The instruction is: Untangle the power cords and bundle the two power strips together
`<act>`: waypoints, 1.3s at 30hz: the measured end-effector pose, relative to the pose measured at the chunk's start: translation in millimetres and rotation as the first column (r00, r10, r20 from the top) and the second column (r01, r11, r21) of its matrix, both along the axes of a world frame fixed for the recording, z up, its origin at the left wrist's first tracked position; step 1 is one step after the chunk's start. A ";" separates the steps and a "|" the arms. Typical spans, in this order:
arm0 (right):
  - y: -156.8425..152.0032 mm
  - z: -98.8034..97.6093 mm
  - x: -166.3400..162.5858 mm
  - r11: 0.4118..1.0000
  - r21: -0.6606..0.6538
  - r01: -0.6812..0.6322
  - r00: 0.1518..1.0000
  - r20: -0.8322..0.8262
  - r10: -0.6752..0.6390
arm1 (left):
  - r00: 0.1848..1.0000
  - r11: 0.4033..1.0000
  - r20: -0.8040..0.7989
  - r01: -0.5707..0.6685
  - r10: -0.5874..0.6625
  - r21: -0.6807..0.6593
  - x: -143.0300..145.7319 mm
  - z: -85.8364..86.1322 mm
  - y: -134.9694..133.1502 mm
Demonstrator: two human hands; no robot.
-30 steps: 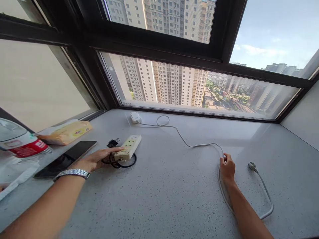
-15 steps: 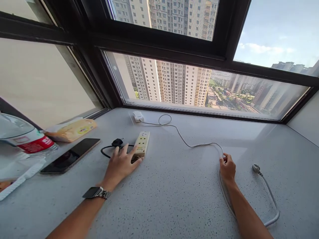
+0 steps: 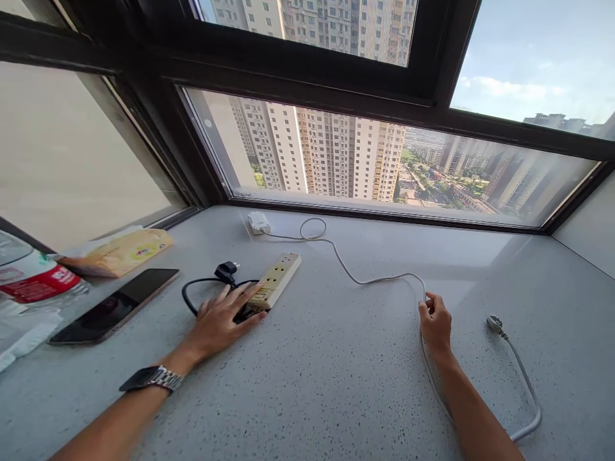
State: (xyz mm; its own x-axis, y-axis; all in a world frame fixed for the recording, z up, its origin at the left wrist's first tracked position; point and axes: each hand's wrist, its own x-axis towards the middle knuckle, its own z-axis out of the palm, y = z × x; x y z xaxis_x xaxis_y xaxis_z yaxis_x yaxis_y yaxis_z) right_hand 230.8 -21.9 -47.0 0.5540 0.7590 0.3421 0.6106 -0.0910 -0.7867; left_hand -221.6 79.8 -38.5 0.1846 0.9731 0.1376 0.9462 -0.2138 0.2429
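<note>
My left hand [image 3: 225, 317] has its thumb and index finger around the near end of a cream power strip [image 3: 277, 278], which lies slanted on the counter. Its palm hides part of the strip's end. Beside those fingers a black cord with a black plug [image 3: 225, 271] curls out to the left. My right hand [image 3: 436, 323] pinches a thin white cable [image 3: 368, 280] between thumb and fingers. From there the cable runs back through a small loop to a white block [image 3: 259, 223] near the window. A grey-white plug [image 3: 494, 324] on a thicker cord lies right of that hand.
At the left, a dark phone [image 3: 115, 306] lies flat, with a yellow tissue pack [image 3: 120, 251] behind it and a red-labelled plastic bottle [image 3: 38, 278] at the edge. The speckled counter [image 3: 331, 371] ends at a dark window frame [image 3: 384, 218].
The power strip has turned, its far end swinging right, as my left hand shifted left and slightly down. My right hand stays almost in place on the white cable. The view has moved slightly.
</note>
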 end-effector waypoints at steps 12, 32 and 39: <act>2.0 2.6 -6.6 1.000 -0.013 -0.014 1.000 0.014 0.014 | 0.989 0.995 0.111 -0.095 0.098 -0.030 26.4 29.0 -12.3; 2.0 4.5 -5.8 0.995 -0.073 -0.061 0.998 -0.022 0.060 | 0.824 0.823 0.125 -0.516 0.553 -0.238 74.9 82.8 15.8; 2.7 4.2 -6.3 0.997 -0.054 -0.048 0.999 -0.012 0.047 | 0.839 0.813 0.033 -0.516 0.543 -0.268 73.1 85.4 24.7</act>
